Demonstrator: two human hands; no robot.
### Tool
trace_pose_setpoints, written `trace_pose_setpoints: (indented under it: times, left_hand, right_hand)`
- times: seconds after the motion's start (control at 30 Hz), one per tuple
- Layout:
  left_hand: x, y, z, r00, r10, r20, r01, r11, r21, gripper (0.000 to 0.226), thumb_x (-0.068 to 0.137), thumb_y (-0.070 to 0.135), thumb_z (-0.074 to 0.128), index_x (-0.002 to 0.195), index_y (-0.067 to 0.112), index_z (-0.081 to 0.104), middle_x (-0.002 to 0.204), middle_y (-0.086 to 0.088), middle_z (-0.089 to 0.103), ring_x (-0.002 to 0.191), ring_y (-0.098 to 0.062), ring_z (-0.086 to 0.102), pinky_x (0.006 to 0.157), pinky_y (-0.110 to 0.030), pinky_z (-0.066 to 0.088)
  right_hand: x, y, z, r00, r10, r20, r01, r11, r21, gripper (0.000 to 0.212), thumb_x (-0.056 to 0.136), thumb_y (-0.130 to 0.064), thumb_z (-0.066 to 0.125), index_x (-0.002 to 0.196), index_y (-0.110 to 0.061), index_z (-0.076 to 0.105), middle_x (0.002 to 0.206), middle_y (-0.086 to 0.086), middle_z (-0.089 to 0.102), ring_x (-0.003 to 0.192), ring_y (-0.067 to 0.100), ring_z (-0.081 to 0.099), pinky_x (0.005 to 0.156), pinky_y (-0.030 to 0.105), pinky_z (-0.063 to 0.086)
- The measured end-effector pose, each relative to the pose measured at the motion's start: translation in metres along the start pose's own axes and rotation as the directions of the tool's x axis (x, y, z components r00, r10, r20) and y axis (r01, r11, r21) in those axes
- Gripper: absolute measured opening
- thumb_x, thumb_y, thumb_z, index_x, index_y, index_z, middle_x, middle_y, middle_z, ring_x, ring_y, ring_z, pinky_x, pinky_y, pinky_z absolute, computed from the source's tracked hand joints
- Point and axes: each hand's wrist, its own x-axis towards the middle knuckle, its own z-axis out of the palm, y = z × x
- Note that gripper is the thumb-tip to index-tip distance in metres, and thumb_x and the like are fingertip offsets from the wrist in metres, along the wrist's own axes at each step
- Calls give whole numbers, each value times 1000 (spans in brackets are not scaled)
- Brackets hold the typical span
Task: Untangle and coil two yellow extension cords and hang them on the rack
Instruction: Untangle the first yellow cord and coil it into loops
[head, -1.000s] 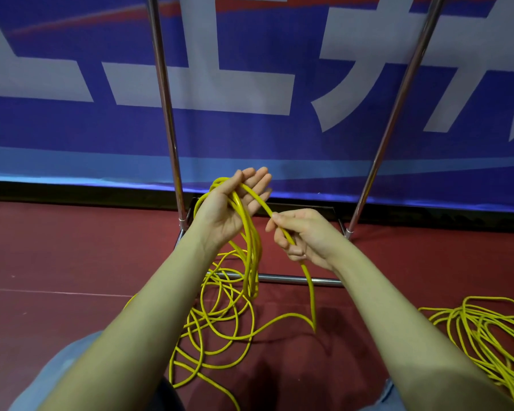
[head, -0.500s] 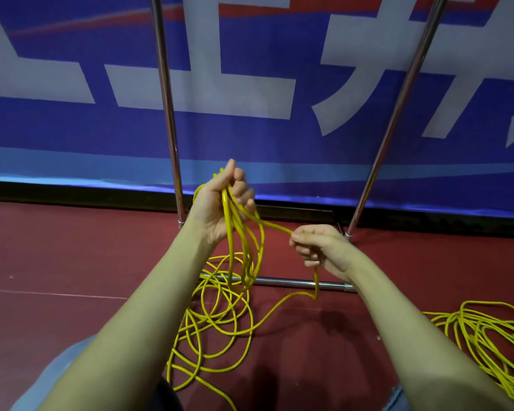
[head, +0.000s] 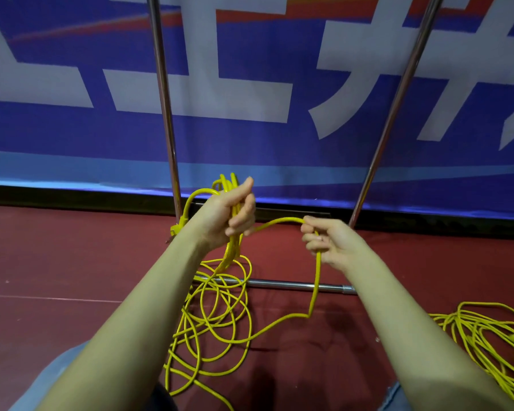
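We see two yellow cords: left hand [head: 232, 215] grips one cord's [head: 217, 310] loops, right hand [head: 327, 241] pinches its free run. Second cord [head: 484, 336] lies piled on the floor [head: 57, 262], right of the rack [head: 294, 284].

We look down on a dark red floor [head: 57, 262], with a thin pale line [head: 42, 298] running across it at the left. Along its far edge we see a black strip [head: 72, 197] at the foot of the wall. Above that hangs a large blue banner [head: 72, 137] bearing big white characters [head: 196, 84] and a red-orange streak [head: 279, 13] near the top. Its lower band is a lighter blue, glossy under the room light.
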Motion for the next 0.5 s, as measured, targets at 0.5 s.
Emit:
trace_pose_setpoints:
  times: [0.5]
  left_hand:
    - [1,-29,39,920,-301,250,107,808,580,23,99,9,42,100,6,65,102,-15,71,88,-12,68,85,-19,49]
  right_hand:
    - [-19,-32,25,989,-133,-66,146,814,562,39,90,-39,48,86,0,48,71,4,34,56,14,29,51,22,23]
